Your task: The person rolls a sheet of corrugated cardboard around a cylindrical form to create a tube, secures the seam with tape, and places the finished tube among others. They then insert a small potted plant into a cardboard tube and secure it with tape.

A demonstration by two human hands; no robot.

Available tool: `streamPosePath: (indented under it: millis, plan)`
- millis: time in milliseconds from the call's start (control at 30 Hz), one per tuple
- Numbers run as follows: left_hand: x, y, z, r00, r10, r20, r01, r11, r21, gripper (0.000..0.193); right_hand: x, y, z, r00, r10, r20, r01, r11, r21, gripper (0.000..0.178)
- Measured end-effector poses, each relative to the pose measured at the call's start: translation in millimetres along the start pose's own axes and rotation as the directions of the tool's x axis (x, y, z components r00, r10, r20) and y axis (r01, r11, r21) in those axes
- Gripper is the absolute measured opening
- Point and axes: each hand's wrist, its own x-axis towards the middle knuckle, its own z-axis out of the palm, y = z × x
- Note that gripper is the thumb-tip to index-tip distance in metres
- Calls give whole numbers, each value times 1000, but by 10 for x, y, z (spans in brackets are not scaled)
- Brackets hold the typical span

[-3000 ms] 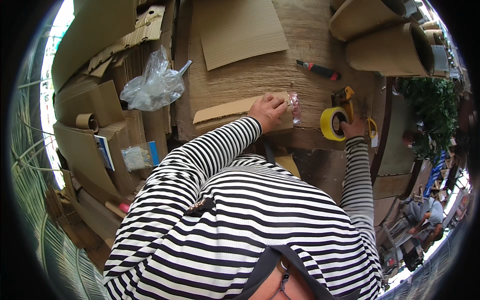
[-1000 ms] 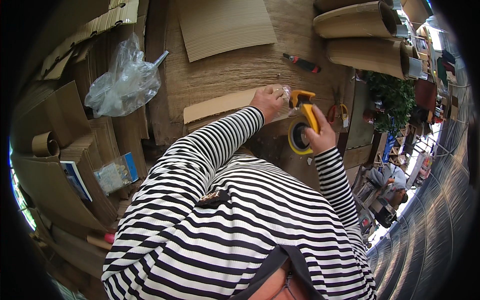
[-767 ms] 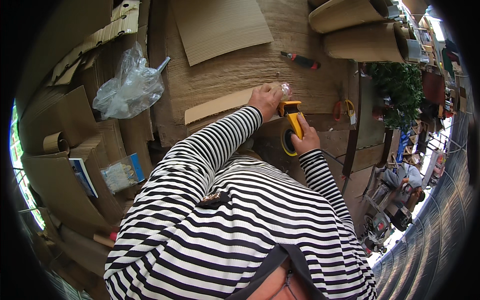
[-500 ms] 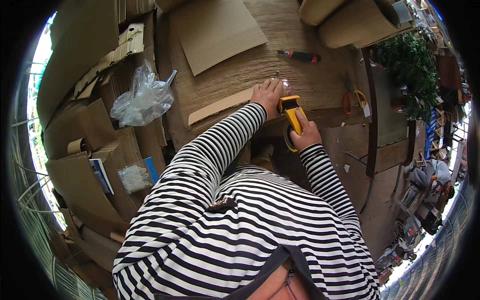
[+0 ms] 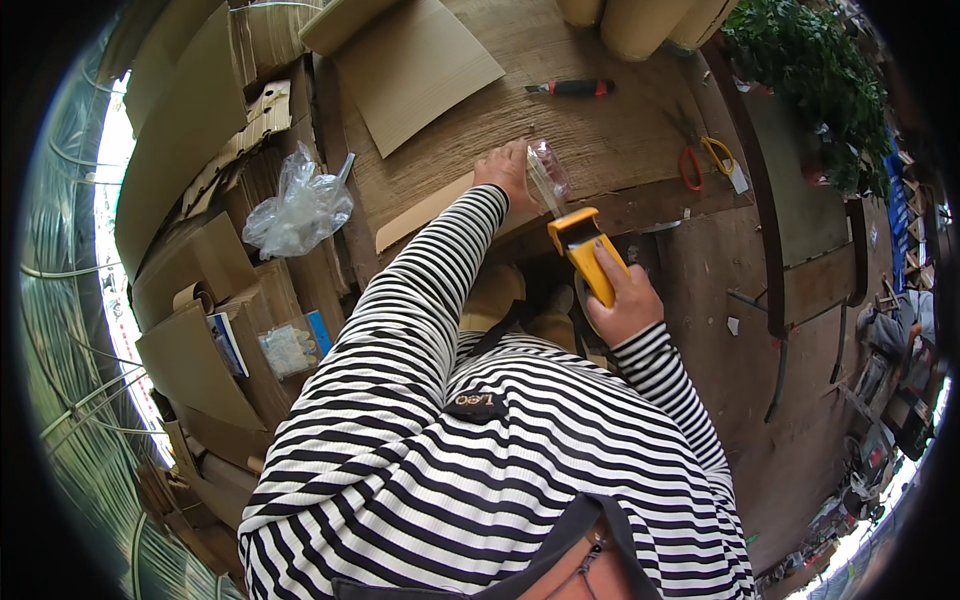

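My right hand (image 5: 628,300) is closed around a yellow tape dispenser (image 5: 584,245), its front pointing up toward the table edge. A strip of clear tape (image 5: 546,185) stretches from the dispenser toward my left hand. My left hand (image 5: 503,172) presses down with bent fingers at the right end of a narrow cardboard strip (image 5: 425,212), seemingly gripping it; its palm side is hidden. Crumpled clear plastic (image 5: 549,168) lies just right of those fingers. Farther up the wooden table (image 5: 590,135) is a red-and-black utility knife (image 5: 575,88).
Scissors (image 5: 690,165) with one red and one yellow handle lie toward the right. A large cardboard sheet (image 5: 420,75) is at the back, with rolled cardboard (image 5: 645,25) beside it. Stacked cardboard and a clear plastic bag (image 5: 300,210) stand left. Green foliage (image 5: 800,70) is far right.
My right hand has drawn the tape dispenser down and away from my left hand, and a length of tape now shows between them. The whole view has shifted slightly.
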Motion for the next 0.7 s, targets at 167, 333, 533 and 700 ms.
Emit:
streamPosePath:
  millis: [167, 333, 533, 700]
  plan:
    - [-8, -4, 64, 994, 40, -102, -41, 999, -9, 123, -78, 477, 400, 989, 85, 123, -67, 988, -140, 74]
    - [65, -72, 5, 996, 63, -68, -66, 997, -37, 125, 637, 513, 694, 940, 180, 290, -108, 963, -248, 71]
    - [215, -209, -10, 996, 84, -5, -84, 993, -87, 130, 891, 564, 961, 974, 102, 201, -50, 968, -246, 77]
    - [438, -400, -109, 989, 119, 84, -105, 983, -153, 132, 928, 508, 991, 992, 51, 118, -15, 958, -286, 80]
